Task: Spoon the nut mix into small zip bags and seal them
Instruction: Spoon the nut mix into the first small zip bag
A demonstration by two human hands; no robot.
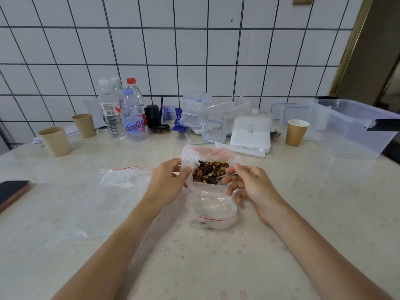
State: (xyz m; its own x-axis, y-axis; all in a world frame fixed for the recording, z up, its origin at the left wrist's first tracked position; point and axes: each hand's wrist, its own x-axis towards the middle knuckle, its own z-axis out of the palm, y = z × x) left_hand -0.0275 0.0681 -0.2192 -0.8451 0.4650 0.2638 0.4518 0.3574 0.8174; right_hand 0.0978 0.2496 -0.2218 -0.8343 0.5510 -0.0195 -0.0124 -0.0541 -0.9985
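Nearest the person, a small clear zip bag with a red seal line (211, 210) lies on the pale flower-print table (324, 224), just under both hands. The left hand (167, 180) pinches the left rim of a larger clear plastic bag (194, 154) that holds the brown nut mix (208, 173). The right hand (249, 184) grips a thin metal spoon (227, 174), its bowl down in the nuts. To the left an empty large flat zip bag (121, 185) lies beside that wrist, and a dark phone (12, 192) sits at the table's left edge. Bare tabletop spreads to the right. Farther back stand three tan paper cups (55, 140), clear water bottles (132, 118), clear lidded boxes (194, 111) and a big clear storage tub (348, 128) against the white tiled wall (194, 46).
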